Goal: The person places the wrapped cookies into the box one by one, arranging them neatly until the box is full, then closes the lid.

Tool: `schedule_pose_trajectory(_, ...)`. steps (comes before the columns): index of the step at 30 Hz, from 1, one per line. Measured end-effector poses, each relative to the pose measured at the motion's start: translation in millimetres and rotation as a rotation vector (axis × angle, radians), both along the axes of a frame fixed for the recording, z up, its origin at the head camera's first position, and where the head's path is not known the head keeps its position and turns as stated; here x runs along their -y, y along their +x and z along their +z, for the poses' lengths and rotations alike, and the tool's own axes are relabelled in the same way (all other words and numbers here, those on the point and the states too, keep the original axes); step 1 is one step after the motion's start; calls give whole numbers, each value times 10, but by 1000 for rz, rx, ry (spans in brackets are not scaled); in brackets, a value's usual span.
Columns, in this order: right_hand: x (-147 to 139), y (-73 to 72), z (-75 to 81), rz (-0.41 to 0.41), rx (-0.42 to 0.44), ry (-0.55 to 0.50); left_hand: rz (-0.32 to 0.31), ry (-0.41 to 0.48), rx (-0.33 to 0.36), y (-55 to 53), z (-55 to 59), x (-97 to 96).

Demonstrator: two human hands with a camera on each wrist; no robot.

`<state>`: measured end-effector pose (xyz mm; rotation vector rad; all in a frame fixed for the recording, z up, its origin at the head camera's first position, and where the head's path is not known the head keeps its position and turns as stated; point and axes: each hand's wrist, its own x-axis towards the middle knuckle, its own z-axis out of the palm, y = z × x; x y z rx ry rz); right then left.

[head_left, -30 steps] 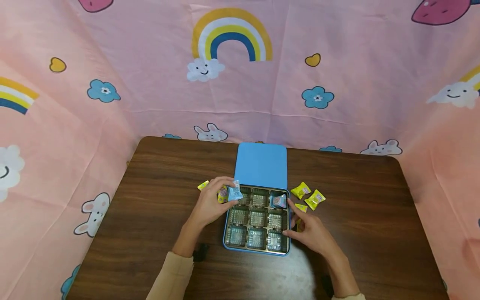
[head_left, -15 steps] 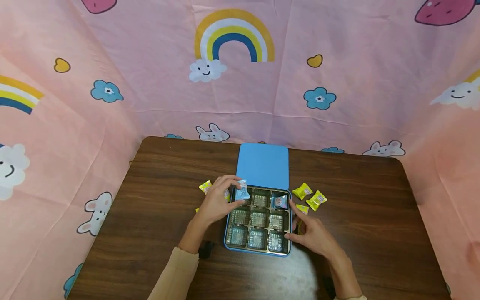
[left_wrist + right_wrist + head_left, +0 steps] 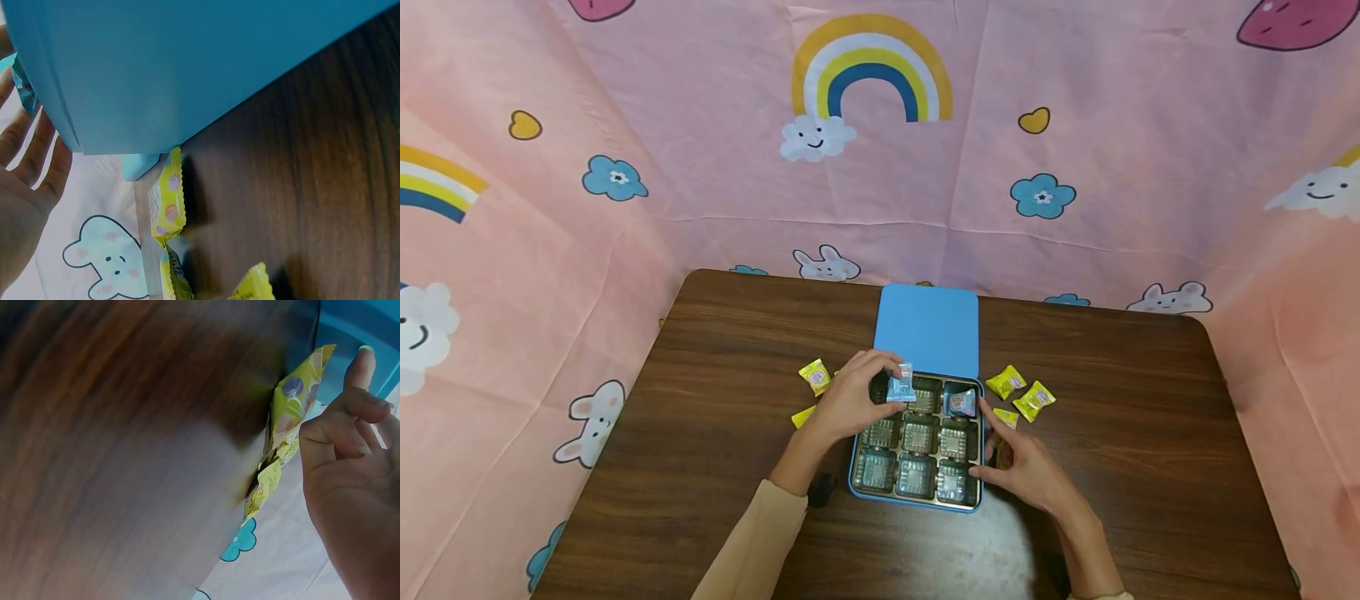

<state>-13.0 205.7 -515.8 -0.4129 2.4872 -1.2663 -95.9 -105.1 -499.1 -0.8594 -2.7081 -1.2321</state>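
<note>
A small draped nook; its wider setting, home or otherwise, cannot be told. Creased pink fabric [image 3: 700, 75], printed with rainbows [image 3: 872, 50], smiling clouds [image 3: 816, 137], white rabbits [image 3: 591, 429] and blue flowers [image 3: 1042, 197], hangs at the far, left and right sides of a dark wood-grain table [image 3: 1150, 442] with rounded far corners

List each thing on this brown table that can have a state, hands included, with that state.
Square blue box: open
Flat blue lid: off, behind the box
Shiny nine-compartment tray: in box, partly filled
Small blue candy: wrapped, in tray, far right
Second blue candy: wrapped, held over the tray
Left hand: pinching the second blue candy
Right hand: touching the box's right edge
Small yellow candies: wrapped, outside the box
</note>
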Motion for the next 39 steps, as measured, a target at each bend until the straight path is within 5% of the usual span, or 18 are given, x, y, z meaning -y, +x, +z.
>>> schedule_pose_trajectory(13, -4, 13, -32, -7, 9, 1, -55, 66, 45, -52, -23, -106)
schedule_pose_trajectory(39, 23, 33, -33, -19, 5, -19, -162, 44, 90, -73, -44, -195)
